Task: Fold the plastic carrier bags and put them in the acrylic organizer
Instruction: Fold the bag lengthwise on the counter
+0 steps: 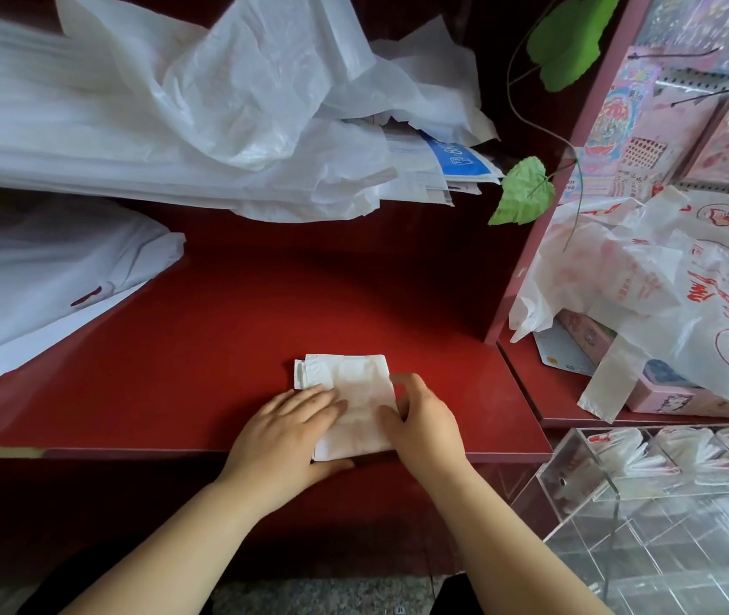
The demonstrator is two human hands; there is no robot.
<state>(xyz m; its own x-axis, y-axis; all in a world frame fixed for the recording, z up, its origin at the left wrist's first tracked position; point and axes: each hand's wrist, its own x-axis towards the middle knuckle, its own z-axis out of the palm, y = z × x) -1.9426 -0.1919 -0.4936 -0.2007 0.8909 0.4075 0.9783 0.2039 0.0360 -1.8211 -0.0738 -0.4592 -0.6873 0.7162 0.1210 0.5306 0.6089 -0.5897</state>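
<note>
A white carrier bag (347,383) with faint red print lies folded into a small packet near the front edge of the red counter (229,330). My left hand (291,432) lies flat on its left part, with the thumb tucked under the packet's near edge. My right hand (425,419) grips the packet's right edge, fingers curled over it. The clear acrylic organizer (646,494) stands at the lower right, below counter level. Its compartments hold several folded bags (660,450).
A heap of white plastic bags and papers (203,104) fills the back of the counter. More white sheets (43,277) lie at the left. Loose red-printed bags (673,281) sit on the right shelf over pink boxes. Green artificial leaves (524,193) hang by the shelf post.
</note>
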